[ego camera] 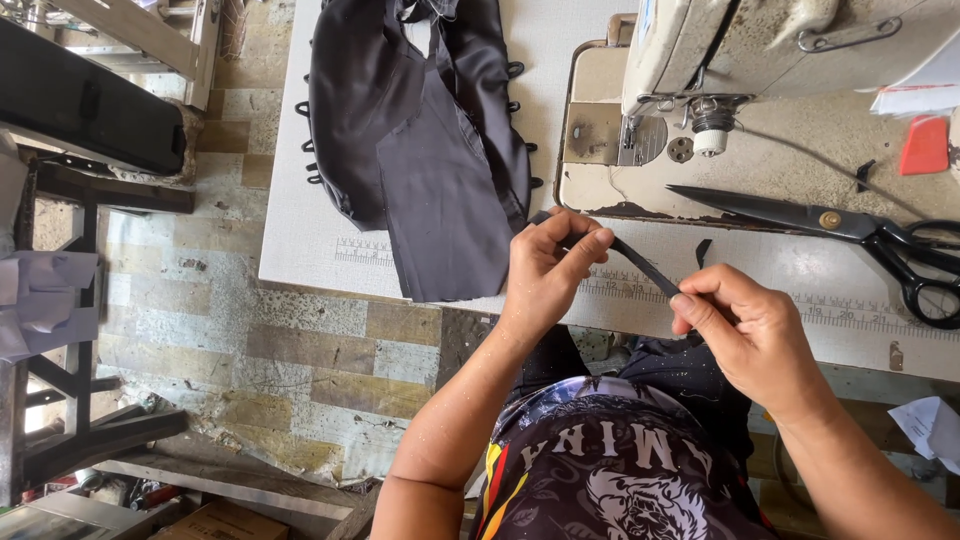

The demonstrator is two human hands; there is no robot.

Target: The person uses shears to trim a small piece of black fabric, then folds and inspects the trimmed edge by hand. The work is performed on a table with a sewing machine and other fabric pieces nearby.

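Note:
A narrow dark fabric strip (638, 262) is stretched between my two hands just above the front edge of the white sewing table (320, 230). My left hand (548, 270) pinches its upper end between thumb and fingers. My right hand (745, 330) pinches the lower end. A dark garment (420, 130) with small loops along its edges lies on the table to the left of my hands, one panel hanging over the front edge.
A cream sewing machine (760, 50) stands at the back right. Large black scissors (850, 230) lie on the table to the right of my hands, with a red chalk piece (924, 145) behind them. Dark wooden furniture (80, 120) stands on the tiled floor at left.

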